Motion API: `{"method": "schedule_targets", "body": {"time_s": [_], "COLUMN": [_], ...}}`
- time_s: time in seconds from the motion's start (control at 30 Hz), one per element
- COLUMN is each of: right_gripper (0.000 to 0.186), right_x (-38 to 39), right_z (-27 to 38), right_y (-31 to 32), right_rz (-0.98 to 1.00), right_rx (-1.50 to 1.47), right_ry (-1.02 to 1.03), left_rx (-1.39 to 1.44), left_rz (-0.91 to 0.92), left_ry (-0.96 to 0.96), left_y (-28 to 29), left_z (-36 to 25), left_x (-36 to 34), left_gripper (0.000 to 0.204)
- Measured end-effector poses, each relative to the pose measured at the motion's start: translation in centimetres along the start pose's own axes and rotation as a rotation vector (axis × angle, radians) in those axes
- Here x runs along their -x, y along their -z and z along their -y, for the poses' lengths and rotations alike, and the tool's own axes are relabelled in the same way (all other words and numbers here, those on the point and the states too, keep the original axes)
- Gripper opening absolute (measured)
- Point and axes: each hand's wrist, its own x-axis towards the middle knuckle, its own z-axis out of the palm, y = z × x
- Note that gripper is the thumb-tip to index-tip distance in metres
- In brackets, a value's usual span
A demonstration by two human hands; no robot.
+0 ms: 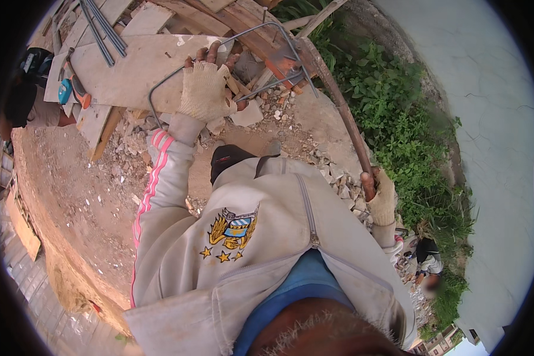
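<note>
My left hand point(207, 89), in a cream fingerless work glove, is closed on a thin bent steel rod point(258, 27). The rod forms a partly open rectangular loop over the wooden bench. One bent corner lies at a rusty orange metal plate point(279, 66) on the bench beam. In my right hand point(381, 193), gloved the same way, is the near end of a long rusty metal bar point(343, 113). That bar runs up in a slight curve to the plate and rod. Fingers wrap round its end.
A wide board point(124, 68) carries an orange-handled hammer point(77, 86), a teal tape measure point(64, 91) and several straight steel rods point(104, 29). Broken rubble point(338, 178) lies below the bench. Green plants point(391, 107) grow along a pale wall point(492, 136). Another person point(32, 101) is at the far left.
</note>
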Motion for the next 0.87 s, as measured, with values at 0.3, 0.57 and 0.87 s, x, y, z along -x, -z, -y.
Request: {"method": "schedule_targets", "body": {"time_s": [0.3, 0.57, 0.87], "right_gripper": [0.028, 0.028, 0.032], "right_x": [5.6, 4.2, 2.7], "right_z": [1.1, 0.1, -2.1], "right_y": [0.0, -0.5, 0.2], "right_rz": [-0.046, -0.068, -0.114], "right_rx": [0.128, 0.280, 0.131], "right_ry": [-0.106, 0.003, -0.047], "left_rx": [0.006, 0.046, -0.053], "left_rz": [-0.010, -0.081, 0.079], "left_ry": [0.000, -0.032, -0.010], "left_y": [-1.2, -1.1, 0.9], "left_z": [0.1, 0.5, -0.1], "left_x": [0.1, 0.2, 0.1], "left_gripper": [0.098, 0.097, 0.100]}}
